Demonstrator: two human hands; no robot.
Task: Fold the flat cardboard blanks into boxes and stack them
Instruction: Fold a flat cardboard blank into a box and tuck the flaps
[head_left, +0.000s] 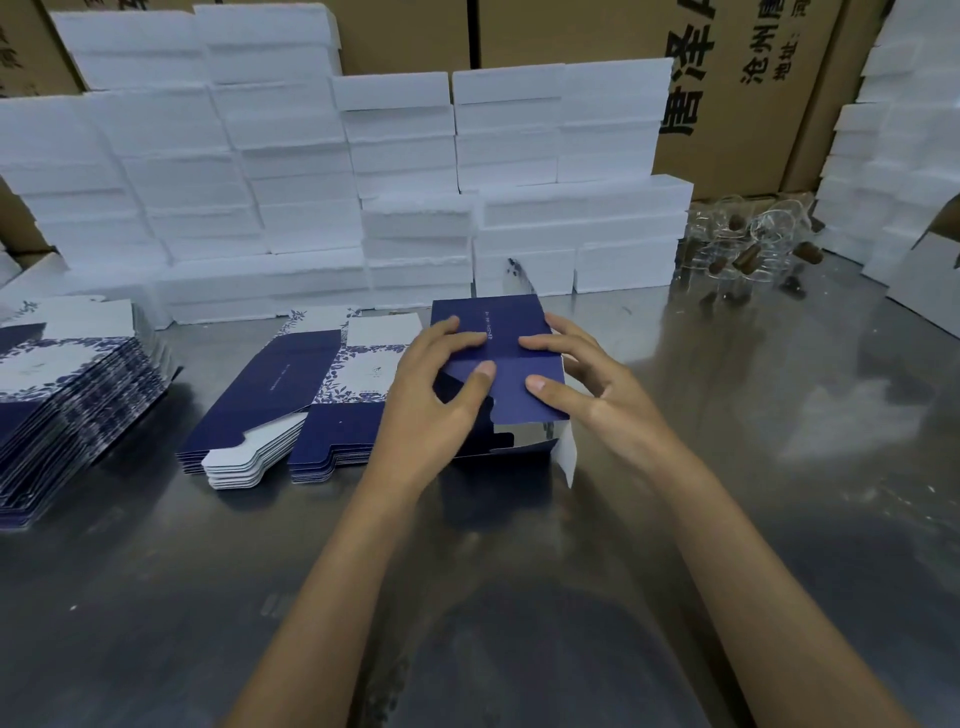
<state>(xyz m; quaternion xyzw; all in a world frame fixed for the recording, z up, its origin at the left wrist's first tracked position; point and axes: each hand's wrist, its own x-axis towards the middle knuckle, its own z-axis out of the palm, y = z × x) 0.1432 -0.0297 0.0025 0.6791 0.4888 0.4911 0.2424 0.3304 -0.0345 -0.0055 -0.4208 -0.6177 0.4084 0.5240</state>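
A dark blue cardboard box, half folded, stands on the metal table in the middle. My left hand grips its left side, fingers on top and thumb pressing the blue front flap. My right hand grips the right side the same way, thumb on that flap. A white flap hangs loose at the box's lower right. A pile of flat blue-and-white blanks lies just left of my left hand. A taller pile of blanks sits at the far left edge.
White foam blocks are stacked in a wall along the back of the table, with more foam blocks at the right. Clear glass bottles with corks lie at the back right. Brown cartons stand behind.
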